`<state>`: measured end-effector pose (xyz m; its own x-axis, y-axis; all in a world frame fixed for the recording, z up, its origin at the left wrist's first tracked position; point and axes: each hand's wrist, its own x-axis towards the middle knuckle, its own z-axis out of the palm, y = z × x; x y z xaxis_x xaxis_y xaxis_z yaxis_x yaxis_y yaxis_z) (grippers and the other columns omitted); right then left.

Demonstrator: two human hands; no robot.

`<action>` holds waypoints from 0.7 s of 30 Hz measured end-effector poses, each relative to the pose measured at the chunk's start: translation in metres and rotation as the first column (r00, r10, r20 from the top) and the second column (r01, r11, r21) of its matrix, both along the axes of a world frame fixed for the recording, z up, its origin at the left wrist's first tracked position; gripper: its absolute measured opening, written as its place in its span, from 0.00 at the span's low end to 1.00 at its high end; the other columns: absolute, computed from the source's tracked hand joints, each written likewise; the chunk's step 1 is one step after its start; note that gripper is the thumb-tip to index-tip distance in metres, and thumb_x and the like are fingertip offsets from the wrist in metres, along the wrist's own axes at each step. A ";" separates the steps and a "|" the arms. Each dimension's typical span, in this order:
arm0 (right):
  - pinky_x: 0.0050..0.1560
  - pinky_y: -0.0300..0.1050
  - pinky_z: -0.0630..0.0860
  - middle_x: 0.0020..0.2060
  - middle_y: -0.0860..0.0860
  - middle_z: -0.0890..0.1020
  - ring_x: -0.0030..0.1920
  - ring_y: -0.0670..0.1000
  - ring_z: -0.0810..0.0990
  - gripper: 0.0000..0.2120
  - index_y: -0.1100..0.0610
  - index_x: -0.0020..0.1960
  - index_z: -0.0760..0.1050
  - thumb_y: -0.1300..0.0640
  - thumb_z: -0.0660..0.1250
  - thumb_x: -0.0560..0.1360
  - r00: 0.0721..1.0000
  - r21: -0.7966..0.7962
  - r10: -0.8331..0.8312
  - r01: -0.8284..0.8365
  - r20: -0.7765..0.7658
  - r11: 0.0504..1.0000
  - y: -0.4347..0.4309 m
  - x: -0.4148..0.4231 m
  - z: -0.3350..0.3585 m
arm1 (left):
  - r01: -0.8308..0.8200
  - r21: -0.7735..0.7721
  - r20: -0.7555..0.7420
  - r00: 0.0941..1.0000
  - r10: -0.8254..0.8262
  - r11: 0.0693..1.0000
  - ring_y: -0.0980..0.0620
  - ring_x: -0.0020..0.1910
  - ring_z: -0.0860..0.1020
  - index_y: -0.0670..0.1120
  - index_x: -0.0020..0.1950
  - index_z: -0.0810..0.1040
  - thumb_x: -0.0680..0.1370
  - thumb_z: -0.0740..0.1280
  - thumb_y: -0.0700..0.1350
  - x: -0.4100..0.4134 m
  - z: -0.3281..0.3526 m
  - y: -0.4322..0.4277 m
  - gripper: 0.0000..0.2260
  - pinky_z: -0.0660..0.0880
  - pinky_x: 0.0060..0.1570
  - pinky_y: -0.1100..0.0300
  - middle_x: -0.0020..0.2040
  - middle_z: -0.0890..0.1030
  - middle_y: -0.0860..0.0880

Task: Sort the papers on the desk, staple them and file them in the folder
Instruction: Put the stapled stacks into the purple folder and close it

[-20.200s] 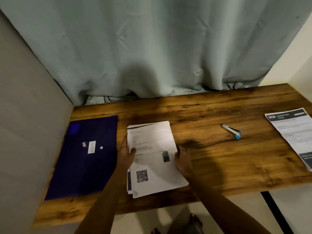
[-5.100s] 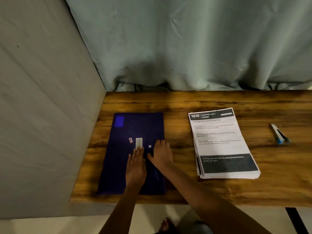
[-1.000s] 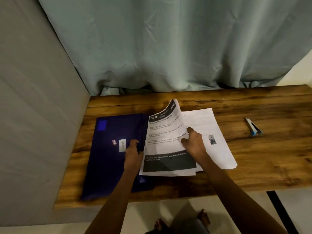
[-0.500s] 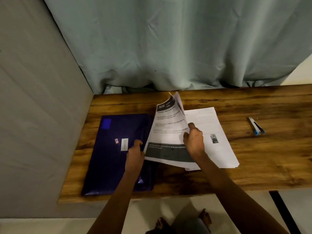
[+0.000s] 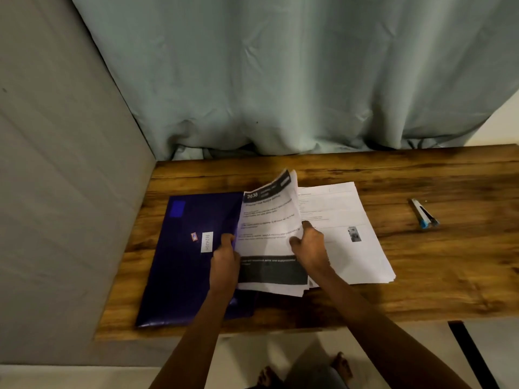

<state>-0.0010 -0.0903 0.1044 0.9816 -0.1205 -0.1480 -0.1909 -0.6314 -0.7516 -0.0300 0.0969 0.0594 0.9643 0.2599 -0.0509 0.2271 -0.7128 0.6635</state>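
A dark blue folder (image 5: 185, 248) lies flat at the left of the wooden desk (image 5: 421, 276). My right hand (image 5: 309, 244) grips the right edge of a paper set headed "3638" (image 5: 269, 226), lifted and curved, its left edge over the folder's right side. My left hand (image 5: 224, 258) sits at the folder's right edge, fingers curled on the folder flap beside the paper's left edge. A second white paper stack (image 5: 359, 248) lies flat to the right. A small blue and silver stapler (image 5: 424, 214) lies further right.
A grey wall panel (image 5: 56, 192) closes the desk's left side. A pale green curtain (image 5: 280, 80) hangs behind the desk. The desk's front edge is near my arms, with a black desk leg (image 5: 471, 357) at the lower right.
The "3638" paper set has shifted left and dropped lower over the folder's right side. My left hand stays at the folder's edge.
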 end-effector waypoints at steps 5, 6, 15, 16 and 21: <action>0.53 0.43 0.77 0.63 0.57 0.76 0.62 0.58 0.76 0.16 0.63 0.64 0.70 0.64 0.65 0.76 0.997 0.091 -0.041 0.046 -0.061 0.995 0.002 -0.004 -0.012 | -0.034 -0.010 -0.006 0.999 0.034 0.999 0.48 0.47 0.79 0.43 0.63 0.67 0.81 0.59 0.40 -0.002 0.003 -0.004 0.11 0.80 0.48 0.51 0.52 0.77 0.43; 0.51 0.41 0.76 0.62 0.57 0.76 0.61 0.58 0.76 0.16 0.63 0.63 0.70 0.65 0.65 0.76 0.997 0.102 -0.034 0.040 -0.063 0.994 0.002 -0.005 -0.015 | -0.031 0.006 -0.016 0.999 0.031 1.000 0.46 0.48 0.80 0.43 0.63 0.67 0.81 0.59 0.40 -0.003 0.003 -0.005 0.11 0.80 0.49 0.50 0.53 0.78 0.43; 0.44 0.35 0.76 0.61 0.59 0.77 0.61 0.59 0.76 0.15 0.64 0.61 0.72 0.67 0.64 0.75 0.996 0.146 0.027 -0.014 -0.085 0.989 0.005 0.001 -0.028 | 0.317 0.375 -0.204 0.945 -0.257 0.871 0.46 0.63 0.74 0.42 0.72 0.58 0.80 0.63 0.45 -0.006 0.003 -0.008 0.23 0.73 0.61 0.54 0.71 0.65 0.42; 0.42 0.33 0.75 0.60 0.59 0.78 0.60 0.59 0.77 0.14 0.64 0.60 0.72 0.67 0.64 0.75 0.996 0.145 0.030 -0.019 -0.079 0.989 0.005 0.000 -0.031 | 0.339 0.401 -0.223 0.937 -0.268 0.851 0.46 0.64 0.74 0.42 0.72 0.58 0.80 0.63 0.45 -0.005 0.004 -0.008 0.23 0.73 0.61 0.53 0.71 0.65 0.41; 0.38 0.30 0.75 0.58 0.58 0.79 0.59 0.58 0.78 0.13 0.62 0.58 0.73 0.66 0.65 0.74 0.997 0.169 0.030 -0.018 -0.071 0.985 0.008 -0.004 -0.043 | 0.394 0.466 -0.344 0.906 -0.248 0.792 0.46 0.59 0.77 0.38 0.70 0.61 0.82 0.59 0.43 0.003 0.011 -0.007 0.19 0.74 0.60 0.55 0.65 0.73 0.41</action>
<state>-0.0052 -0.0821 0.0614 0.9697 -0.0645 -0.2354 -0.2354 -0.5020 -0.8322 -0.0269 0.0896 0.0704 0.9678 -0.0049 -0.2517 0.0289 -0.9910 0.1307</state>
